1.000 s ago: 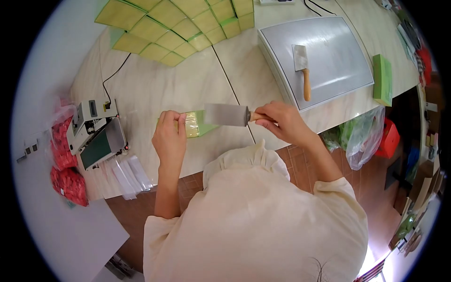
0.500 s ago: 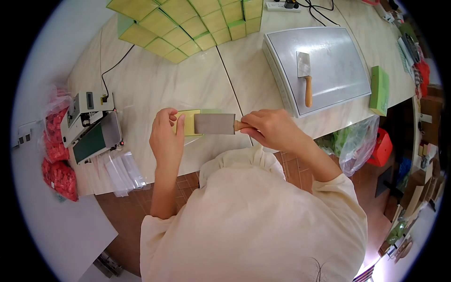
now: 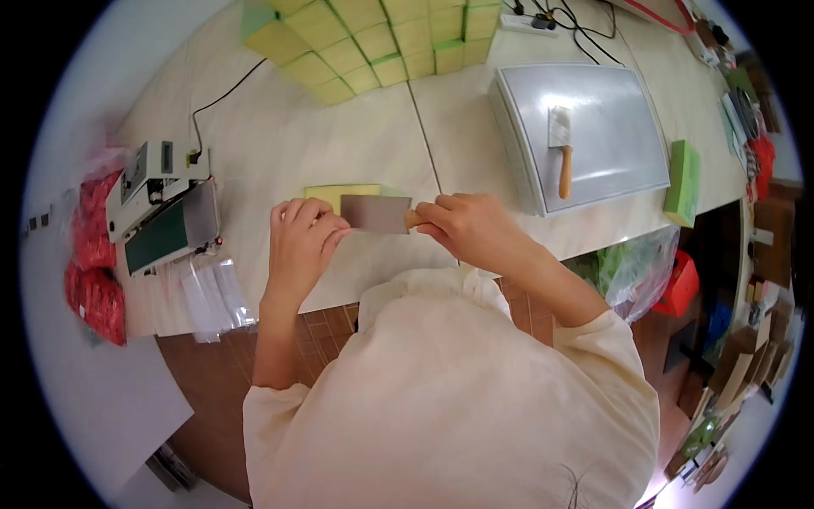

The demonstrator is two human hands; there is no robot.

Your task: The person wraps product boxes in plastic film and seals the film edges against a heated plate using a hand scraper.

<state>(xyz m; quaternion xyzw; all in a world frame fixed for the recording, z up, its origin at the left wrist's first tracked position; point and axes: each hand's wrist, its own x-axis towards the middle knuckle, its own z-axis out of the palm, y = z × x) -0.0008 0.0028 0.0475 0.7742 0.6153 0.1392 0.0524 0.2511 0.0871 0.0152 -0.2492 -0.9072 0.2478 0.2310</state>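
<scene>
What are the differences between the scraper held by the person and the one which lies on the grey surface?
The held scraper points its blade towards the left hand; the lying scraper points its blade away from the person. The held scraper's blade looks larger and darker than the lying scraper's. Both have a flat blade and a wood-coloured handle.

Bright, soft light on the pale marbled worktop [image 3: 339, 127]. White glare on the silver-grey flat-topped box [image 3: 593, 136], beyond and right of the right grip [image 3: 479, 227]. Blown-out white-violet patch far behind that grip, lower right. Dim under the worktop edge, right of it. Motion smear on the wooden-handled grey metal scraper [image 3: 375, 214] between both grips. Red plastic-wrapped bundles [image 3: 95, 297], left of the left grip [image 3: 298, 242], soft. Fisheye: edges bend, black corners, bluish rim.
</scene>
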